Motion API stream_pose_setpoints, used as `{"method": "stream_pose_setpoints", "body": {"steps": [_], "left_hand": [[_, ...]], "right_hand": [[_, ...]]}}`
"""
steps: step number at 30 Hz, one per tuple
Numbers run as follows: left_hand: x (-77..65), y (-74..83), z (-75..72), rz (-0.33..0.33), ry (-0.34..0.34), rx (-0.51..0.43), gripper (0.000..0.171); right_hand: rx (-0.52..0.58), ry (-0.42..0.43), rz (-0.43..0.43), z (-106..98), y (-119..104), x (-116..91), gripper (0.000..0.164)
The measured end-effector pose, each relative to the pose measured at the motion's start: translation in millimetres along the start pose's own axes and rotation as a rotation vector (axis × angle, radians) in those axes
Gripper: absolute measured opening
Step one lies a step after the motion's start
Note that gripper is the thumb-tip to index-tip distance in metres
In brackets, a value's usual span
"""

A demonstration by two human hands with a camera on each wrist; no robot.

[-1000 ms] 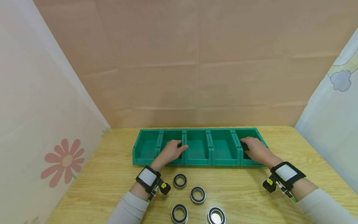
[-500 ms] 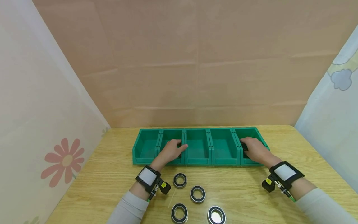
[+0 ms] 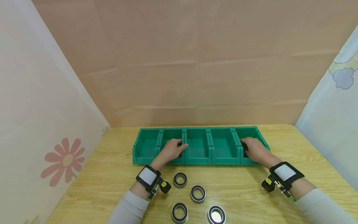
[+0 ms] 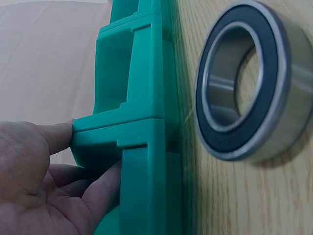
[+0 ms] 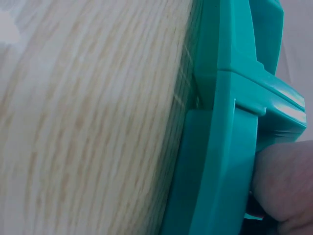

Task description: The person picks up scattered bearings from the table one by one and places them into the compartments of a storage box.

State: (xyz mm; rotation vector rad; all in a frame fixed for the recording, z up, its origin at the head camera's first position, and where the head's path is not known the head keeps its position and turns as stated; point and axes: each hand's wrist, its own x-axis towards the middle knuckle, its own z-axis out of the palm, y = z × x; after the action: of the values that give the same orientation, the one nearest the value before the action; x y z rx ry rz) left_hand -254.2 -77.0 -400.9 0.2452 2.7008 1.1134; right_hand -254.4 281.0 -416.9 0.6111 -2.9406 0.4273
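Observation:
My left hand (image 3: 171,151) reaches into the second green bin (image 3: 166,134) from the left. Its thumb lies over the divider towards the middle bin, with the fingers on the other side, so it grips that wall; in the left wrist view the thumb (image 4: 59,136) touches the wall's rim. On the far right, my right hand (image 3: 255,151) is down inside the last bin (image 3: 249,132). Thumb and fingers hold a small black thing (image 3: 245,146), mostly covered by the hand; its kind cannot be made out. In the right wrist view only part of this hand (image 5: 288,181) shows.
Several ball bearings with black seals lie on the wooden table in front of the bins: one bearing (image 3: 180,180) nearest them, another (image 3: 197,193) right of it, others (image 3: 179,212) (image 3: 216,214) at the front. Brown paper (image 3: 195,77) hangs behind.
The view has shifted very slightly. Both hands stay where they were in their bins, and the bearings have not moved.

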Motion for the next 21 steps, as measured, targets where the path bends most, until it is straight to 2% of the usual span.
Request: {"method": "stream_pose_setpoints", "body": {"steps": [21], "left_hand": [[1.8, -2.2, 0.5, 0.017, 0.003, 0.013, 0.06]], "right_hand": [[0.006, -0.034, -0.014, -2.4, -0.4, 1.7, 0.03]]}}
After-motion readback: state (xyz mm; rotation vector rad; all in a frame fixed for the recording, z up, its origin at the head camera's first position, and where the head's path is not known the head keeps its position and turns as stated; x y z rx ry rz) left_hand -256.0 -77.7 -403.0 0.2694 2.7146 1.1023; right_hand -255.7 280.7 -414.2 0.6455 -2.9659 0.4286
